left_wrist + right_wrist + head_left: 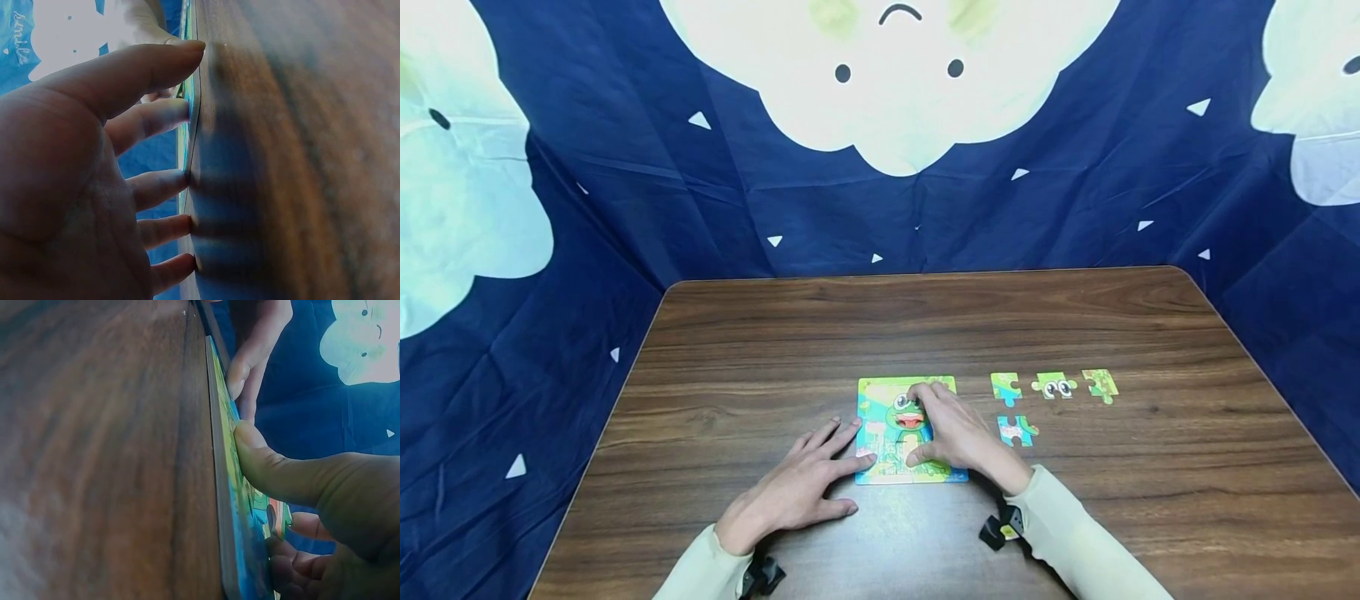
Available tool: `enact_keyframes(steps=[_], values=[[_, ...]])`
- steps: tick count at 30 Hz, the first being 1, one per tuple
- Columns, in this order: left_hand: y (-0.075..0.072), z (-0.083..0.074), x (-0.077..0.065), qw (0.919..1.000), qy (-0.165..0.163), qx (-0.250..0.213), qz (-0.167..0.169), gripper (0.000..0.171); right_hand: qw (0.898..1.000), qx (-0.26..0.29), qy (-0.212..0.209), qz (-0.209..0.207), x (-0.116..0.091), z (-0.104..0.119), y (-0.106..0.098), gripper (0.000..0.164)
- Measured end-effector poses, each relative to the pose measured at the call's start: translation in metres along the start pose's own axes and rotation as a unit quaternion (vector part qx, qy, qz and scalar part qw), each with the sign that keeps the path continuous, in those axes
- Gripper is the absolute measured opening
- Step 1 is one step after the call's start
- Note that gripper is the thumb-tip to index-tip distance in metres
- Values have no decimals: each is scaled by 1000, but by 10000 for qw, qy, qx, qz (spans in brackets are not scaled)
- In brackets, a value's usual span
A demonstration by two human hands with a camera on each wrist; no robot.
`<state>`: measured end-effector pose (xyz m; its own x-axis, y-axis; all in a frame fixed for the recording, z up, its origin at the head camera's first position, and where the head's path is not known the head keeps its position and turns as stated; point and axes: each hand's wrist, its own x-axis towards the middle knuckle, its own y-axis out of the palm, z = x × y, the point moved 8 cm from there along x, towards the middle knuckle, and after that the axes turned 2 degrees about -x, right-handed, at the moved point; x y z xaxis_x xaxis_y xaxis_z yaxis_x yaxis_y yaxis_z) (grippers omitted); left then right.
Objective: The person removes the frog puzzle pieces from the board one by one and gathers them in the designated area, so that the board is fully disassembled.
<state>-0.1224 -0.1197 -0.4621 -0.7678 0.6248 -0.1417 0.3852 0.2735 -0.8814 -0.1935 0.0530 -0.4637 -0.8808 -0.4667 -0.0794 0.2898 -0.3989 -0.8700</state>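
Observation:
A square frog jigsaw puzzle [872,396] lies flat in its tray on the table. Fingers spread, my left hand [797,487] rests at the puzzle's left edge, its index fingertip over the lower left corner; the left wrist view shows the fingertips along the tray's side. My right hand [955,432] arches over the puzzle's right half and hides part of the picture. Seen from the right wrist, a red and green puzzle piece [279,515] stands tilted up from the surface at the curled fingers, which hold it. The thumb [250,437] presses on the puzzle nearer the front edge.
Right of the tray lie loose pieces: a green and blue one [1006,387], one with two eyes [1055,386], a green and orange one [1101,384] and a blue and pink one [1017,430]. The brown wooden table [737,350] ends at a blue cloth backdrop [970,217].

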Motion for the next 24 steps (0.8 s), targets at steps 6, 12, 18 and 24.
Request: enact_keyframes(steps=[6,12,18,24], values=[[0,0,0,10000,-14,28,34,57,9999,-1,-140,-72,-3,7,-3,83],[0,0,1,10000,0,65,24,57,9986,-264,-382,-240,-5,14,-6,82],[1,0,1,10000,19,50,3,58,9975,-423,-468,-326,-6,16,-8,82],[0,0,1,10000,8,5,18,57,9981,-352,-418,-273,-6,16,-8,82]])
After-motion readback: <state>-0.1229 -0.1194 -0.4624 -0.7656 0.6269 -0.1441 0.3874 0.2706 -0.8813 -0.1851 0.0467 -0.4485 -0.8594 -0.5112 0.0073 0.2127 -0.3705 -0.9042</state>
